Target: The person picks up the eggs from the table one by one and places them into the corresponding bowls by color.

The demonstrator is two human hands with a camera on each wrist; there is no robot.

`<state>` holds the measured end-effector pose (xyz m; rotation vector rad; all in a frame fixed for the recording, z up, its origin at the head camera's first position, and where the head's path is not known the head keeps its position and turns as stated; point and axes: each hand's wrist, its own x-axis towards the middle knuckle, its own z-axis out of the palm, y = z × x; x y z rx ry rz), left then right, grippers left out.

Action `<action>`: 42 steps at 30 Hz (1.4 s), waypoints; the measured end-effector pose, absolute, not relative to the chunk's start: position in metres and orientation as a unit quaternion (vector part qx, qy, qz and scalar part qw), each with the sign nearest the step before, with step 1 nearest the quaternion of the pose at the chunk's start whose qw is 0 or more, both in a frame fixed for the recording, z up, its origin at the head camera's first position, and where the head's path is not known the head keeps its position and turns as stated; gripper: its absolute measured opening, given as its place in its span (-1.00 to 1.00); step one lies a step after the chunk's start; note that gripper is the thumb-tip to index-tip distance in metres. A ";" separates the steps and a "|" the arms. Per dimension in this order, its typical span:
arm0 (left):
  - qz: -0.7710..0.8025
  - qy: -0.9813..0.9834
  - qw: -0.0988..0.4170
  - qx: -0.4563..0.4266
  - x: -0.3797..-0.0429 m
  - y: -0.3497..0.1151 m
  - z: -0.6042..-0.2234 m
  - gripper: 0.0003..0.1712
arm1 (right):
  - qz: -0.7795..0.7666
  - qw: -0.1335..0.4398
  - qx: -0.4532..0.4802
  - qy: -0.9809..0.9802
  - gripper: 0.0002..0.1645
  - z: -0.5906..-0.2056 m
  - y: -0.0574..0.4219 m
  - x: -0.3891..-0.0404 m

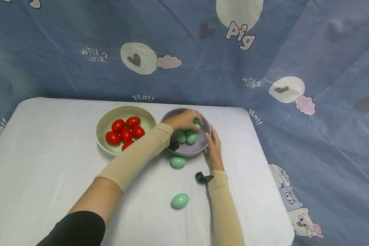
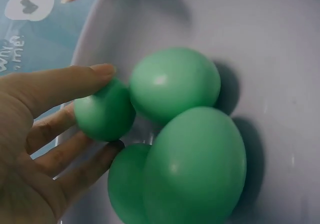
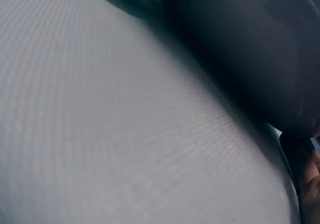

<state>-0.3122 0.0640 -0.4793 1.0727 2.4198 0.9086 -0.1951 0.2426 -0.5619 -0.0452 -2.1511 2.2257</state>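
Observation:
My left hand point(image 1: 186, 120) reaches into the purple bowl point(image 1: 190, 149). Thumb and fingers pinch a green egg point(image 2: 105, 110), clearly seen in the left wrist view. Against it lie other green eggs point(image 2: 175, 84) on the bowl's floor. My right hand point(image 1: 214, 150) holds the bowl's right side, thumb by the rim and fingers along the outer wall. In the right wrist view the bowl's dark outer wall point(image 3: 240, 44) hides most of that hand. One green egg point(image 1: 178, 162) lies on the table just before the bowl, and another green egg point(image 1: 180, 201) lies closer to me.
Left of the purple bowl stands a pale green bowl point(image 1: 102, 141) with several red, egg-shaped pieces point(image 1: 113, 138). My left forearm crosses over its right front edge. A white cloth covers the table point(image 1: 55, 153). Behind it hangs a blue printed curtain point(image 1: 187, 82).

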 end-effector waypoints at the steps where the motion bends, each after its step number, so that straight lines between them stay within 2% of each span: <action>1: 0.317 0.853 0.176 0.376 -0.313 0.064 -0.480 -0.64 | 0.719 0.022 -0.015 -0.694 -0.34 -0.559 0.242 -0.194; 8: 0.300 0.861 0.201 0.360 -0.317 0.064 -0.488 -0.64 | 0.725 0.019 -0.007 -0.688 -0.32 -0.537 0.234 -0.185; 17: 0.289 0.868 0.211 0.344 -0.313 0.060 -0.485 -0.62 | 0.721 0.020 -0.005 -0.692 -0.32 -0.536 0.233 -0.185; 28: 0.305 0.855 0.172 0.384 -0.305 0.054 -0.469 -0.54 | 0.728 0.032 -0.010 -0.685 -0.38 -0.567 0.239 -0.196; 36: 0.341 0.834 0.135 0.411 -0.289 0.037 -0.451 -0.55 | 0.713 0.041 -0.003 -0.700 -0.37 -0.569 0.240 -0.196; 42: 0.400 0.816 0.138 0.394 -0.264 0.013 -0.446 -0.53 | 0.715 0.035 -0.010 -0.698 -0.38 -0.566 0.241 -0.196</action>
